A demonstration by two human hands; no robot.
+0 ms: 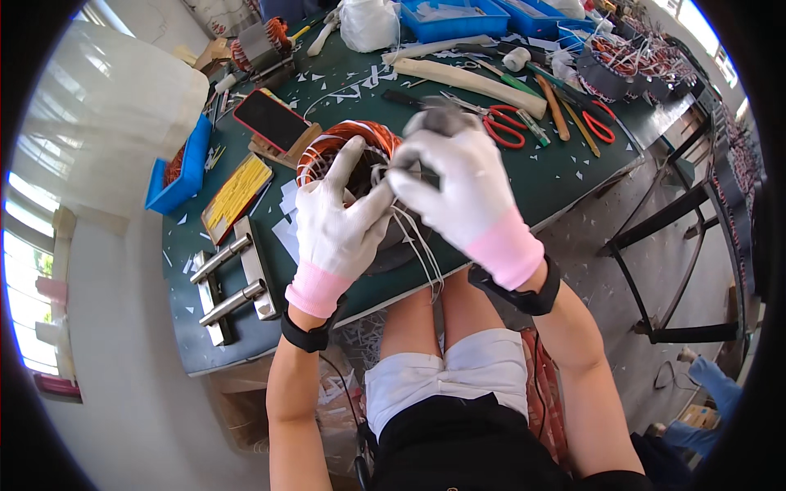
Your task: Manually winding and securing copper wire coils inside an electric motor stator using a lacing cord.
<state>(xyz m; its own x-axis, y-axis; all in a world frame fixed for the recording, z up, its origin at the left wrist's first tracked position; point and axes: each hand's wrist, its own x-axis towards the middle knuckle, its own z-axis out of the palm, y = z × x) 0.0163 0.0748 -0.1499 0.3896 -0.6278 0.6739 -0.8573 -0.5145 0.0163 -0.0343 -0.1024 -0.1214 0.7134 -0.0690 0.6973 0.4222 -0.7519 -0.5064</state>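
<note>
A motor stator (354, 131) with orange-copper windings bound in white cord stands near the table's front edge, partly hidden by my hands. My left hand (334, 225), in a white glove with a pink cuff, grips its near left side, index finger and thumb apart over the winding. My right hand (458, 176), gloved alike and blurred by motion, pinches at the stator's right side, fingertips close to my left thumb. The cord between the fingertips is hard to make out. Loose white cord ends (422, 250) hang from the stator toward my lap.
A black phone (271, 120) leans behind left, near a tray of yellow strips (237, 196). A metal frame with two rods (233, 282) lies at left. Red-handled scissors (503, 127), a pale wooden bar (471, 86) and blue bins (454, 20) lie beyond. More stators stand right.
</note>
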